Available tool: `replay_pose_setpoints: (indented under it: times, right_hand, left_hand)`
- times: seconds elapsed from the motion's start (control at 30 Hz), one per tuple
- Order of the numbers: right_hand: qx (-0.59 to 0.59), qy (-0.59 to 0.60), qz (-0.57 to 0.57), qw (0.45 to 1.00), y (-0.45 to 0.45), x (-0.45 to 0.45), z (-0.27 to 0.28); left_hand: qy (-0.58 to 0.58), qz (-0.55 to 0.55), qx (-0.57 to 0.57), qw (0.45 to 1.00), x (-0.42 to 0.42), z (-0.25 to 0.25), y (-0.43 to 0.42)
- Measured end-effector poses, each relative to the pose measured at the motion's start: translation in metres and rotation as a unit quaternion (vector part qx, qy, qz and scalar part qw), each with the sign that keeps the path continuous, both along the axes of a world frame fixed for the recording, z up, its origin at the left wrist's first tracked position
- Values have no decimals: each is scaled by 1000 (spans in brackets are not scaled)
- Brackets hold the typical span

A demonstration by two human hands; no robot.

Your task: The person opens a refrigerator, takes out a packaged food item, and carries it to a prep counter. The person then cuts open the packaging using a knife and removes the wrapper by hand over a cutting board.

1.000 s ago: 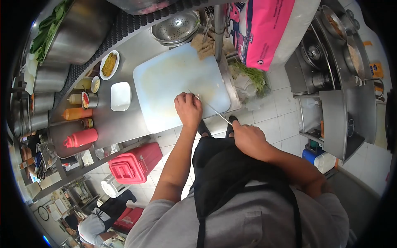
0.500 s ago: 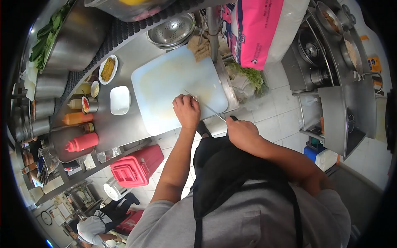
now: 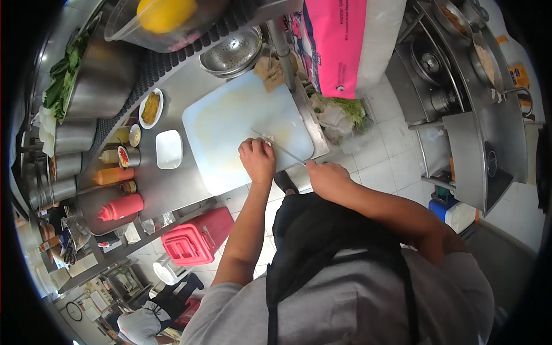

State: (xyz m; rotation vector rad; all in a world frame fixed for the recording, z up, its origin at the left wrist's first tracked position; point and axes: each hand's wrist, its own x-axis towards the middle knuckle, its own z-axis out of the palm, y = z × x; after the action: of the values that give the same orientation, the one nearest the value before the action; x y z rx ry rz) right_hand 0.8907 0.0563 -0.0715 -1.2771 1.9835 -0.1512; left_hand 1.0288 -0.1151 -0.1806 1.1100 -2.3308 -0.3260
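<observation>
My right hand is closed around the handle of a kitchen knife, its thin blade slanting across the white cutting board. The handle itself is hidden in my fist. On the board near its front edge, my left hand is curled, fingertips pressed down close beside the blade. A small pale piece of food shows at those fingertips and against the knife; its kind is too small to make out.
Left of the board are a white square dish, an oval plate of yellow food and squeeze bottles. Metal colanders and a brown cloth sit at the back. A pink-and-white bag hangs right. Another person works lower left.
The camera view has shifted slightly. My right hand and the knife have moved a little leftward, and more of the pale food shows beside the blade. My left hand stays curled at the board.
</observation>
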Motion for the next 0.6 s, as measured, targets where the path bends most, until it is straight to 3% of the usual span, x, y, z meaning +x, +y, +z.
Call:
replay_pose_setpoints:
  times: [0.07,0.27,0.6]
  right_hand:
    - [33,-25,-3,999,5,-1,15]
    - [8,-27,-3,1000,6,0,-37]
    - [-3,-32,-3,999,10,-23,19]
  left_hand:
    - [5,-1,-1,1000,0,0,-2]
    - [11,24,0,1000,-4,0,-2]
    - [10,18,-7,1000,-1,-2,-1]
